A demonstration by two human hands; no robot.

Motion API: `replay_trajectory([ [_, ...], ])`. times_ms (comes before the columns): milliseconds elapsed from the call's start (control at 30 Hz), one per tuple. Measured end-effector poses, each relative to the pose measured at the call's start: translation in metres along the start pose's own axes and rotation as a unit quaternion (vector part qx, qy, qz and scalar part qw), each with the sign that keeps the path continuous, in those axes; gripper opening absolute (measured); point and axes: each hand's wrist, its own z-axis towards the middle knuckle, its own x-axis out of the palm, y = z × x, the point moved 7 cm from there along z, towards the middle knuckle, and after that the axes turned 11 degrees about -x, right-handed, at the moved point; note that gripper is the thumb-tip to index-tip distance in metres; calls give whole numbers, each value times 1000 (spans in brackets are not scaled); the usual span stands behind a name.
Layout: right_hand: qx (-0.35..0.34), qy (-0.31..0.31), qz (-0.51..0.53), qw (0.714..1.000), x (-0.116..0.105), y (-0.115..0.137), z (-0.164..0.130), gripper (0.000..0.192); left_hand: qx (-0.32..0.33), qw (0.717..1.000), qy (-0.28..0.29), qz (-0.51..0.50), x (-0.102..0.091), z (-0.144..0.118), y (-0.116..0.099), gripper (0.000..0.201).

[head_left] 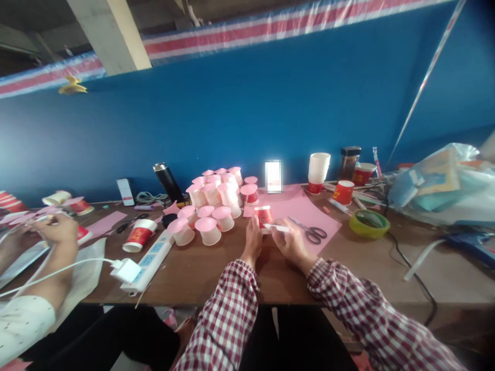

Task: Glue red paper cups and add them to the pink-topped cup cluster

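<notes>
Checked sleeves (232, 309) lead to both hands: left hand (252, 239) steadies red cup (263, 215), right hand (290, 239) pinches white pen (277, 227) — a nudge could topple it.

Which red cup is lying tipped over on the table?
The red paper cup beside the white power strip lies on its side, its white rim pointing left. The red cup between the person's hands and the one farther right stand upright.

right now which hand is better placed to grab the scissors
The right hand. The scissors lie on the pink paper just beside it, though it holds a white pen. The left hand steadies the red cup on the far side.
</notes>
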Motion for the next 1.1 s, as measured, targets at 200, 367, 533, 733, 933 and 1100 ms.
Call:
replay_trajectory([
  [200,-1,2,-5,1000,2,-1,-1,14,9,1000,8,15,4,-2,-2,50],
  [367,-3,1,2,1000,3,-2,-2,14,1,1000,22,-5,4,0,2,50],
  [533,0,-1,3,1000,3,-5,-4,13,-9,999,31,-13,6,-2,0,51],
  [733,-3,1,14,1000,5,-5,-4,12,-10,1000,23,-11,6,-2,-2,51],
  [933,10,4,20,1000,5,-5,-4,11,-14,1000,23,-10,6,-2,0,53],
  [1100,15,10,26,999,7,-7,-4,12,-8,1000,17,1,5,0,0,54],
])
